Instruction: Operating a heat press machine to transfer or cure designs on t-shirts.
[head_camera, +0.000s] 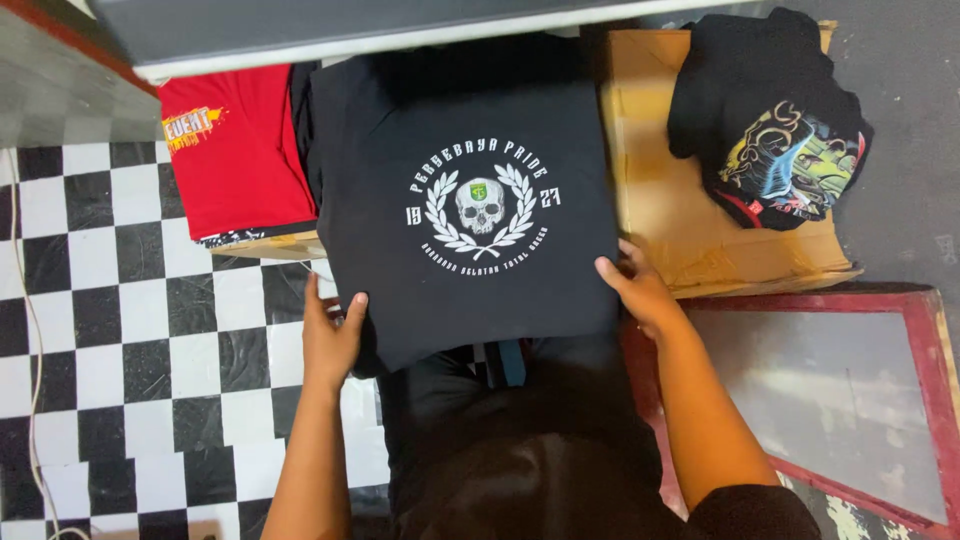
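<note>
Your left hand and right hand grip the folded black skull-print T-shirt — its far edge hidden under a shelf, its print upright, tilted slightly.

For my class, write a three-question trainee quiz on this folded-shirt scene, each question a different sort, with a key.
1. True or false: both hands grip the black shirt by its near edge.
2. Which lies left of it? A) red shirt B) green towel C) white box
3. Fill in: the crumpled dark shirt rests on flattened ____.

Key:
1. True: left hand and right hand hold its lower corners.
2. A, the red shirt.
3. Cardboard.
</note>
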